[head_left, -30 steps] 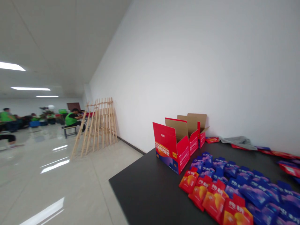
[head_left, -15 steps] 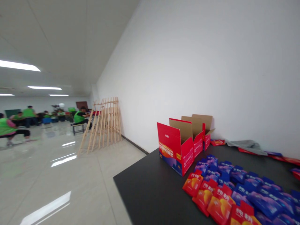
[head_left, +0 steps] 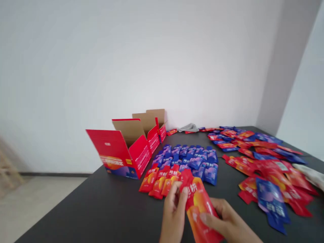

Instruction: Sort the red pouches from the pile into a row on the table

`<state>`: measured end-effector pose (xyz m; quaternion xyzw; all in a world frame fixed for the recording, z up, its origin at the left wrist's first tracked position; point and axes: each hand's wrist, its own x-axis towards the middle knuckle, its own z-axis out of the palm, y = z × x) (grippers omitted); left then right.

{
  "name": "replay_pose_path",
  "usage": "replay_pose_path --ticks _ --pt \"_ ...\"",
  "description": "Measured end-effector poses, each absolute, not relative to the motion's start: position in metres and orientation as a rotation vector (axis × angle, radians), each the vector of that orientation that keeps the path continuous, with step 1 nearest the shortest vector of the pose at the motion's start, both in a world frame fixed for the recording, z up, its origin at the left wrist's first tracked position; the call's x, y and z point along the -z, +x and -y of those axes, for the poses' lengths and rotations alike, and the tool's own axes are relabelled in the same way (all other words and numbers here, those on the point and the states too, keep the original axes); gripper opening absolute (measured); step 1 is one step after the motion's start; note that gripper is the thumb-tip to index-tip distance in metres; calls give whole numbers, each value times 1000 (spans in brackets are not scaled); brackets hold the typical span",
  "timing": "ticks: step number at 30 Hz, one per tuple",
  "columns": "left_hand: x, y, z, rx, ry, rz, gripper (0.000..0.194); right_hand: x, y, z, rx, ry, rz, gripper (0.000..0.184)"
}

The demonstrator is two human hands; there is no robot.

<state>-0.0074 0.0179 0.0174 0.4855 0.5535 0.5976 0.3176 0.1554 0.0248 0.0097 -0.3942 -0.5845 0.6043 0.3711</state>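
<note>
1. Standing open on the dark counter (head_left: 108,209), printed red cartons (head_left: 121,153) form a line running back toward the white wall (head_left: 164,67).
2. Just right of them, a short row of red packets (head_left: 160,182) lies in front of rows of blue packets (head_left: 197,161).
3. A worker's left hand (head_left: 174,211) pinches the upper left edge of a red pouch (head_left: 198,202), thumb on its front.
4. The red pouch is tilted above the counter's near edge, between both hands, its top leaning left.
5. The right hand (head_left: 222,221) grasps its lower right side, thumb across the printed face.
6. Farther right, well apart from the hands, red and blue pouches sprawl in a loose heap (head_left: 265,144).
</note>
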Motion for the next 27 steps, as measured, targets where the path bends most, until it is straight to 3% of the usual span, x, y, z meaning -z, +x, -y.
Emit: replay_pose_path --ticks 4,8,16,23,27 --pt "-21 -16 -26 -1563 1392 -1393 21 -21 185 -67 -1296 -1050 1460 50" --pt "-14 -14 -23 -1425 1578 -1465 22 8 215 -99 -953 -1278 1622 46" --pt "5 8 -19 -1444 2009 -1496 22 47 184 -112 -1120 -1190 1811 50" --pt "24 19 -19 -1376 2281 -1500 24 40 169 -121 -797 -1412 1990 39" --pt "29 20 -21 -1239 2514 -1452 31 26 167 -120 -691 -1617 2161 44"
